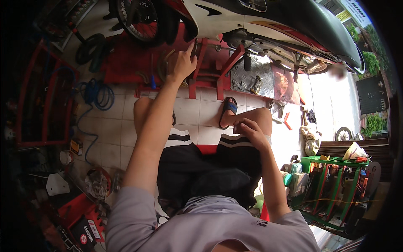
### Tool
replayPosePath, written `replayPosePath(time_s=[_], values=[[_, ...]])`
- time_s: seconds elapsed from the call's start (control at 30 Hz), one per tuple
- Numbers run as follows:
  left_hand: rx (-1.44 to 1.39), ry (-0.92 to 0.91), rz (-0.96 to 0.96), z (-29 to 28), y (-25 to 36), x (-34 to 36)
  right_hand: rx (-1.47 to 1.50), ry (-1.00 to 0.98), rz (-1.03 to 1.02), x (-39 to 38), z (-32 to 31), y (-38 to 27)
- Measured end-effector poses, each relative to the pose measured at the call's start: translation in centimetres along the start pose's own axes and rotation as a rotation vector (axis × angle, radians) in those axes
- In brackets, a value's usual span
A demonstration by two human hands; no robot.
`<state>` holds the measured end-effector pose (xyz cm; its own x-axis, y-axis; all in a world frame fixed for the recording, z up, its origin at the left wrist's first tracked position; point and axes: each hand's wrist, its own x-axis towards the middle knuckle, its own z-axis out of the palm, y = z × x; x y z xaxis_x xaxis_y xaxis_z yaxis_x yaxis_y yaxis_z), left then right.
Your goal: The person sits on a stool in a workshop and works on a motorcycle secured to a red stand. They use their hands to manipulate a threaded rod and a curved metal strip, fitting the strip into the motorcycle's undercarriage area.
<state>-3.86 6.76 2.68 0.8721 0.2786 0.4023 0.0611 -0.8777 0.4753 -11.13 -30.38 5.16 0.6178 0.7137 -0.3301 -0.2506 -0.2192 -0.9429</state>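
Observation:
My left hand [184, 66] reaches forward over the red work platform [121, 65], beside a red metal stand [220, 69]. Its fingers are closed around a small dark piece at the stand's upper left, too unclear to name. Above it is the body of a motorcycle [260, 25], white, red and black. By my right knee, my right hand [250, 131] is curled closed, and whatever its fingers may hold is hidden. A blue-handled screwdriver [153, 82] lies on the platform to the left of my left hand.
A spoked wheel [140, 21] rises at the upper left. A coiled blue hose [98, 95] lies on the tiled floor at left, near a red rack [29, 96]. Small metal parts [255, 85] rest on the platform's tread plate. A green tool rack [336, 180] stands at right.

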Motion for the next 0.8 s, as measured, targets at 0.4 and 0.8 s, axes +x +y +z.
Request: replayPosePath(time_s=[0.4,0.8], values=[[0.132,-0.005,0.031,0.9,-0.8,-0.4,0.184,-0.015,0.01,1.0,0.2,0.6],[0.174,-0.12,-0.139,-1.0,2.1,-0.3,0.274,-0.049,0.066,1.6,-0.4,0.7]])
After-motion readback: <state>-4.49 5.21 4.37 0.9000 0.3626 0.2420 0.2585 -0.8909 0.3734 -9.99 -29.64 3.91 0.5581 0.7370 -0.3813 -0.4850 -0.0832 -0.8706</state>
